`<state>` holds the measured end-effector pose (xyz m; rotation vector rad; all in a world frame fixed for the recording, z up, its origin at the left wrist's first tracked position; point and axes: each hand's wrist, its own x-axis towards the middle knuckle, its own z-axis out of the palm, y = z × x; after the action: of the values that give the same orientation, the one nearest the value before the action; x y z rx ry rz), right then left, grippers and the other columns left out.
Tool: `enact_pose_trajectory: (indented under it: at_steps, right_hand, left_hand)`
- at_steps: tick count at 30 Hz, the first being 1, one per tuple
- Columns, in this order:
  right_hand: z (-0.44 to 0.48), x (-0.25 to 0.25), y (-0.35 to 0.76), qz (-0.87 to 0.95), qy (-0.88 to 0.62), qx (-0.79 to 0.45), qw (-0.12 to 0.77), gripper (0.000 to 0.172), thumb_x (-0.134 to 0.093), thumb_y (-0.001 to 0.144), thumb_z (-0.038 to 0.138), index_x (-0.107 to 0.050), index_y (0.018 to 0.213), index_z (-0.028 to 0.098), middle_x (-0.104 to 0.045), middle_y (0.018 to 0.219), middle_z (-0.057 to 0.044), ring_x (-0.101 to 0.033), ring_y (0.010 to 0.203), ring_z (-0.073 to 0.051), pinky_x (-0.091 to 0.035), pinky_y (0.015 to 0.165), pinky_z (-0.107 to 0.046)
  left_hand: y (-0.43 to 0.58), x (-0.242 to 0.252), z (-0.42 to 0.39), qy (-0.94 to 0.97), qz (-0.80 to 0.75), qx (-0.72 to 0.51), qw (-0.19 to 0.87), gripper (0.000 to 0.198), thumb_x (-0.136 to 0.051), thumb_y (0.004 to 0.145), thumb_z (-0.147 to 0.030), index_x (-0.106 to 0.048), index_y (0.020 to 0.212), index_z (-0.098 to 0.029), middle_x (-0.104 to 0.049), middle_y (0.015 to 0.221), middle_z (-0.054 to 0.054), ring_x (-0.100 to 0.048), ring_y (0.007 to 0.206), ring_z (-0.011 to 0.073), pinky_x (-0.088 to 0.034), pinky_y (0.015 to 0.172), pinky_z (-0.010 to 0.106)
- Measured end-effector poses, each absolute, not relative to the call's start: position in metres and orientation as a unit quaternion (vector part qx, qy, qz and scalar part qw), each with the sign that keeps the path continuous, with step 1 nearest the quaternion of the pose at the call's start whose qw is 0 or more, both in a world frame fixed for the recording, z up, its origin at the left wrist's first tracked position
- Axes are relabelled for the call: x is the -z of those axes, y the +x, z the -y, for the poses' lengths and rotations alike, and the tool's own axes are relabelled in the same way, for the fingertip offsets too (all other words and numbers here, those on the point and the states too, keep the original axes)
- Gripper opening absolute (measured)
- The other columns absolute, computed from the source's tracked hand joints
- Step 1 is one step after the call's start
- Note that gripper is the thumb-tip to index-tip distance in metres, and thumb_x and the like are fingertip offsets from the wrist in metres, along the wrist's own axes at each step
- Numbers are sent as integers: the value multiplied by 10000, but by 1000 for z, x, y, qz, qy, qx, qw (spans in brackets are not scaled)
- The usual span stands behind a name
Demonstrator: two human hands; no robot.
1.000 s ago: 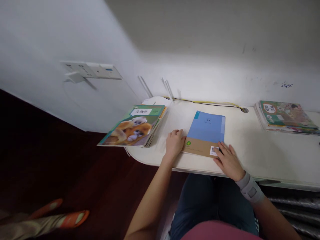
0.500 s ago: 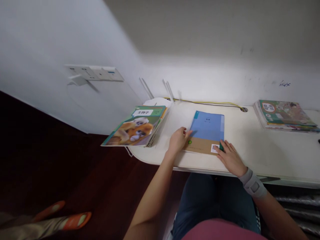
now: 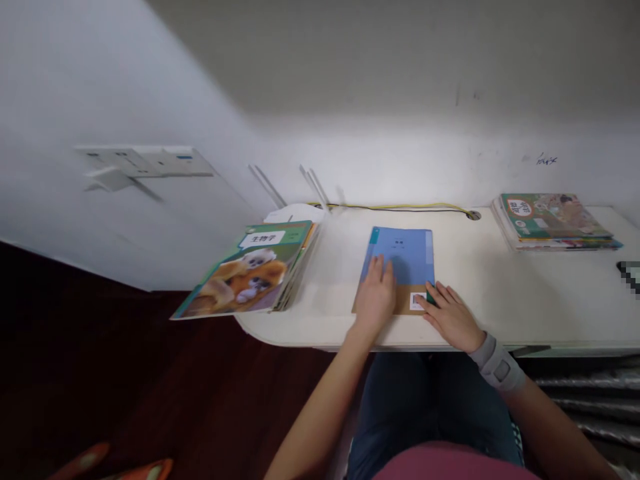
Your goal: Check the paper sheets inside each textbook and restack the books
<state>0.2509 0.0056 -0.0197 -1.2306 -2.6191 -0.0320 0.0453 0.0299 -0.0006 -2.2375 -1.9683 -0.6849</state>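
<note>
A blue and brown book (image 3: 413,257) lies flat and closed on the white desk (image 3: 470,267), near its front edge. My left hand (image 3: 376,293) rests on the lower left part of its cover, fingers stretched out and pointing away from me. At the book's lower right corner, beside a white code label (image 3: 418,301), my right hand (image 3: 450,313) lies with its fingers spread. A grey band (image 3: 496,360) is around my right wrist.
On the left, a stack topped by a monkey-cover book (image 3: 245,270) overhangs the desk edge, with a white router (image 3: 295,213) behind. Another book stack (image 3: 555,217) lies right. Cables (image 3: 395,207) run along the wall. An orange slipper (image 3: 150,471) shows on the floor.
My left hand has moved from the book's left edge onto its cover, and its fingers have straightened. My right hand stays at the lower right corner. The view has shifted to the right.
</note>
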Motion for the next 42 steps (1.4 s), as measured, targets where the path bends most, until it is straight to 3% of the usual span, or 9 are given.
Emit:
enact_pose_trajectory:
  at_steps: [6, 9, 13, 22, 25, 28, 30, 35, 42]
  right_hand:
    - [-6, 18, 251, 903, -413, 4, 116, 418, -422, 934, 322, -448, 1351, 314, -382, 1460, -57, -317, 1350, -274, -326, 1056, -480]
    - [-6, 19, 249, 895, -428, 6, 124, 457, -429, 928, 331, -416, 1379, 262, -358, 1470, -102, -317, 1349, -278, -322, 1065, -466]
    - [-6, 22, 247, 880, -455, 0, 135, 508, -436, 923, 359, -393, 1394, 174, -329, 1473, -163, -323, 1347, -271, -320, 1072, -449]
    - [-9, 25, 247, 890, -439, -14, 123, 480, -411, 928, 419, -403, 1387, 280, -319, 1489, -103, -313, 1348, -297, -321, 1055, -477]
    - [-10, 25, 246, 891, -430, -36, 138, 558, -448, 889, 507, -403, 1389, 262, -315, 1487, -126, -298, 1350, -328, -303, 1057, -505]
    - [-13, 24, 251, 878, -429, -85, 192, 651, -445, 875, 544, -360, 1413, 188, -355, 1460, -163, -311, 1347, -300, -315, 1062, -481]
    - [-14, 24, 262, 854, -455, -103, 232, 588, -401, 916, 462, -368, 1403, 133, -398, 1430, -176, -339, 1337, -256, -333, 1063, -434]
    - [-5, 22, 312, 806, -568, 3, 168, 445, -459, 900, 336, -513, 1294, 136, -351, 1450, -203, -279, 1355, -343, -286, 1051, -531]
    - [13, 20, 357, 828, -554, 57, 68, 512, -459, 874, 521, -569, 1241, 181, -392, 1415, -231, -371, 1303, -359, -330, 1013, -508]
  left_hand:
    - [56, 24, -43, -688, 707, 162, 22, 624, -451, 869, -464, -425, 1293, -6, -398, 1370, 313, -313, 1329, 392, -289, 1038, 545]
    - [29, 29, -46, -649, 739, 179, 23, 726, -498, 828, -524, -401, 1294, 24, -399, 1351, 341, -330, 1309, 419, -308, 1023, 537]
    - [8, 31, -43, -659, 719, 223, -2, 687, -510, 839, -470, -358, 1325, -9, -434, 1342, 300, -375, 1295, 370, -346, 1016, 504]
    - [11, 4, -28, -630, 746, 216, -23, 584, -465, 877, -380, -366, 1350, -54, -444, 1359, 256, -372, 1303, 354, -331, 1024, 522]
    - [16, -29, -21, -669, 705, 211, -99, 589, -408, 902, -414, -337, 1385, -84, -452, 1376, 214, -382, 1305, 325, -307, 1048, 513]
    - [31, -60, -20, -782, 536, 213, -237, 639, -291, 922, -511, -227, 1454, -163, -325, 1484, 116, -332, 1349, 219, -283, 1100, 376]
    - [52, -67, -22, -823, 468, 187, -263, 665, -213, 921, -559, -170, 1473, -191, -205, 1533, 76, -213, 1398, 205, -223, 1128, 381]
    - [128, -40, -28, -853, 499, 58, -146, 709, -230, 883, -640, -237, 1458, -225, -105, 1548, 83, -11, 1411, 341, -97, 1073, 642]
    - [178, -1, -35, -877, 476, 10, -61, 651, -188, 906, -600, -329, 1429, -239, -252, 1515, 84, -113, 1395, 385, -57, 1045, 692]
